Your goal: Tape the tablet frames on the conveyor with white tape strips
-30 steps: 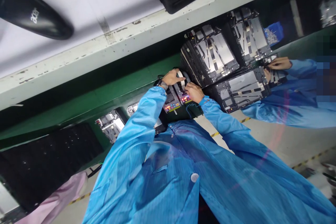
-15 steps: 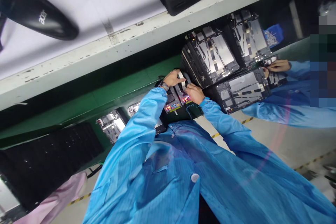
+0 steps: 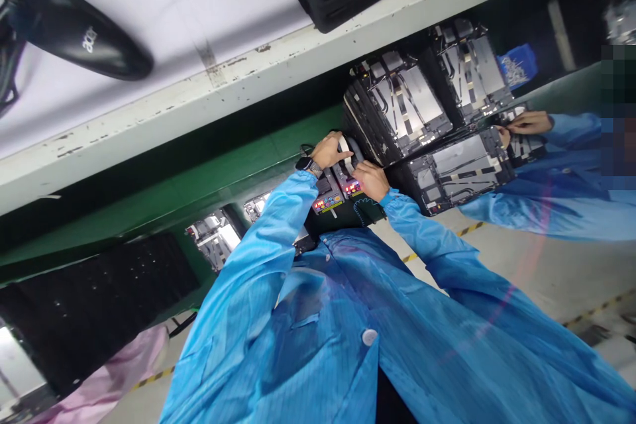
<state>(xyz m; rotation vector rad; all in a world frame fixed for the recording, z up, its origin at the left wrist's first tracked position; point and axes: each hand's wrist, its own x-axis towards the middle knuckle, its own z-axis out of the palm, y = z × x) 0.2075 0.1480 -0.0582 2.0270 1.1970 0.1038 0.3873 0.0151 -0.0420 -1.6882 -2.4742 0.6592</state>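
Note:
Two grey tape dispensers with lit red displays stand side by side in front of me: a left tape dispenser and a right tape dispenser. A white tape roll sits upright in the right one. My left hand, with a dark watch on its wrist, is at this roll, thumb across its near side and fingers around its top. At the front of the same dispenser is my right hand, its fingers bent and pressed together near the tape outlet. Whatever lies between those fingertips is hidden.
Laptop-like units with open internals, such as one unit, stand to the right. A co-worker's hand works on another there. A coiled blue cord hangs by the dispensers. Overhead, a white shelf carries a black Acer device.
The view has shifted slightly. Both my hands stay at the right tape dispenser in nearly the same pose.

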